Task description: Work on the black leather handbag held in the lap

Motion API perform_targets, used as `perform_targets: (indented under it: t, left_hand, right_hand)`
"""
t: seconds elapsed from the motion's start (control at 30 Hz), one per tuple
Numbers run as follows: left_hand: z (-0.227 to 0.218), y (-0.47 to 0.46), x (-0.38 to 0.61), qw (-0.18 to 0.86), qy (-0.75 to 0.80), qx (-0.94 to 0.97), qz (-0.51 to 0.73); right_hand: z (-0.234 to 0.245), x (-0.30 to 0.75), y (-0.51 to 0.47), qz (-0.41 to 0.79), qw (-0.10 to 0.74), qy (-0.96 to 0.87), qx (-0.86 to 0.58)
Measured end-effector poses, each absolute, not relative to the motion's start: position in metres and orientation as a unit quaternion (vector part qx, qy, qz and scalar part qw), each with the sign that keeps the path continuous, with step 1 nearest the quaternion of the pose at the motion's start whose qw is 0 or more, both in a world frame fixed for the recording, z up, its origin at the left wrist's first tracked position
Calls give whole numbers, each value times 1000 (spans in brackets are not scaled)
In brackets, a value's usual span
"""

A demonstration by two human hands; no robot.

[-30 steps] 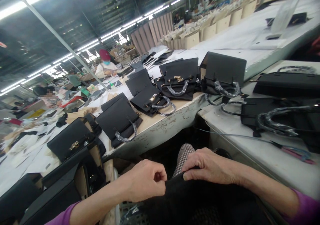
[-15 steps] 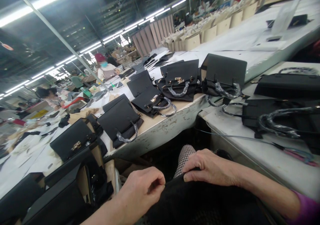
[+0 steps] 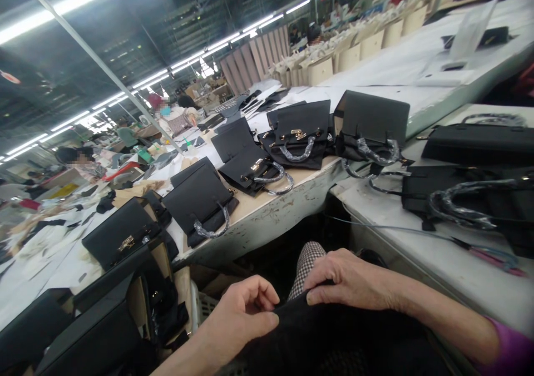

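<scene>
A black fabric piece (image 3: 334,337) lies across my lap at the bottom of the view. My left hand (image 3: 242,315) pinches its upper left edge with curled fingers. My right hand (image 3: 350,280) rests flat on its top edge, fingers pressed down, thumb tucked under. A checked trouser knee (image 3: 307,259) shows just above the fabric between my hands. Black handbags (image 3: 300,134) with gold clasps and plastic-wrapped handles lie on the worktable (image 3: 267,220) ahead.
More black handbags (image 3: 471,192) sit on the white bench (image 3: 417,242) at right, with a thin cable along it. Black boxes (image 3: 95,331) stand at lower left. Other people work at tables farther back. Beige bags (image 3: 321,67) line the far table.
My left hand has shifted slightly right and loosened from a fist into a pinch on the fabric edge. My right hand has stayed in place.
</scene>
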State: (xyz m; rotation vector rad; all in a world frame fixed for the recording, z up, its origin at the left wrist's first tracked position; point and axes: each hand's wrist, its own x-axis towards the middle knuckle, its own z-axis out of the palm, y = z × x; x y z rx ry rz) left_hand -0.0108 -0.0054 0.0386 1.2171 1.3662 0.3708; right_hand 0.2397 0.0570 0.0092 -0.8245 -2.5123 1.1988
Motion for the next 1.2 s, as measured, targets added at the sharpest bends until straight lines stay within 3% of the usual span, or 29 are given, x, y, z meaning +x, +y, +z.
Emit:
perform_targets:
  t: [0.8,0.9,1.07,1.2]
  left_hand:
    - [44,18,-2,585,528,608,98]
    - [45,29,4,534,539,650,29]
    - [49,45,4,512,507,689,-68]
    - [49,67,21,525,432,732,-50]
  right_hand:
    - [5,248,63,406,137,-844,-323]
    - [9,263,58,377,136,-836,-374]
    - [16,305,5,367,113,-722,-576]
    - [-7,321,-59,417,210,-648,-601]
